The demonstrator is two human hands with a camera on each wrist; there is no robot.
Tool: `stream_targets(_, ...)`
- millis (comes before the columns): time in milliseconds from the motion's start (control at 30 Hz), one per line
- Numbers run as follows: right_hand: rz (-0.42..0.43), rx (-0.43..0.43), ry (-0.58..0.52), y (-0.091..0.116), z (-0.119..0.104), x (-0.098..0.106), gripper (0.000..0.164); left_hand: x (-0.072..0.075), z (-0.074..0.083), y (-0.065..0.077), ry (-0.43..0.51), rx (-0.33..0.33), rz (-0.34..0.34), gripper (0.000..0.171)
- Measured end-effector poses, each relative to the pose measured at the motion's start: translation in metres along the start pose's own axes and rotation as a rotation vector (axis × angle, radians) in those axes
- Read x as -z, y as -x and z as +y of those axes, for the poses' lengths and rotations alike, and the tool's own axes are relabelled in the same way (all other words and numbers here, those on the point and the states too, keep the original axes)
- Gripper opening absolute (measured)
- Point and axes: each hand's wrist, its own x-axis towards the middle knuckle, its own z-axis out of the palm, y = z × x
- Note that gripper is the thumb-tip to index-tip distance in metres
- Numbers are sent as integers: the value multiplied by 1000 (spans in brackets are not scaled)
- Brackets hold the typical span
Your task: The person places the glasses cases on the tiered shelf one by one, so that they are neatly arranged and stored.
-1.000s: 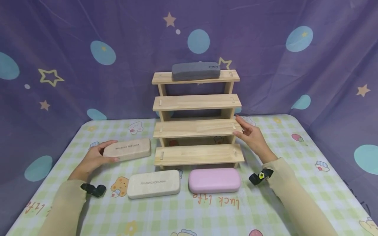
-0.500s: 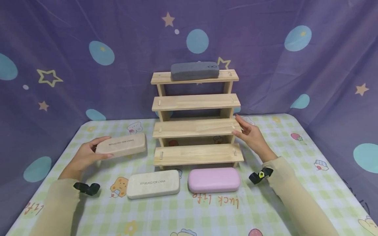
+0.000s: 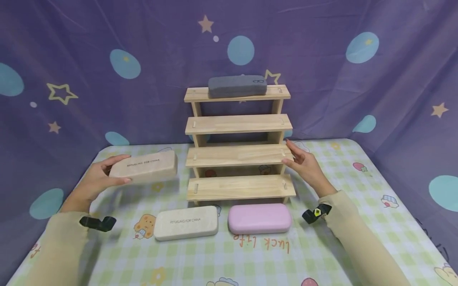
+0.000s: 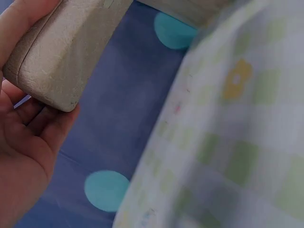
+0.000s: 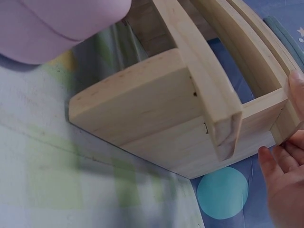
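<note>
In the head view, my left hand (image 3: 92, 179) grips the left end of a beige glasses case (image 3: 146, 167) printed "REFUELING FOR CHINA", thumb in front and fingers behind. The left wrist view shows the beige case (image 4: 61, 57) raised off the checked cloth. My right hand (image 3: 305, 166) holds the right end of the third board down on a four-step wooden display stand (image 3: 236, 124). In the right wrist view, thumb and fingers of that right hand (image 5: 287, 175) lie on either side of the board's end. A grey glasses case (image 3: 237, 86) rests on the top step.
A second beige glasses case (image 3: 186, 223) and a pink glasses case (image 3: 259, 219) lie side by side before the stand. Green-and-white checked cloth (image 3: 250, 266) covers the table. Behind hangs a purple curtain (image 3: 304, 59) with stars and blue spots.
My left hand has carried the beige case up and to the left, away from the stand. The right hand stays at the board's end.
</note>
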Motion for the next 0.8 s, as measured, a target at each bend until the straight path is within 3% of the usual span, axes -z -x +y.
stream_targets(333,-2,-11,23,0,3,2,70,-3,42,-9,-70,50,-16,64)
stream_targets(467,-1,-11,20,1,2,2,69,-11,59,-14,-100,62,-42,65)
stream_targets(600,-1,-14,4,1,1,2,68,-23,77,-20,-111,97,-24,66)
stream_targets(700,-3,-13,-5,1,0,1,67,-30,88,-27,-123,99,-16,67)
stream_targets(800,-5,-12,-7,1,-1,0,67,-36,95,-35,-123,60,-39,69)
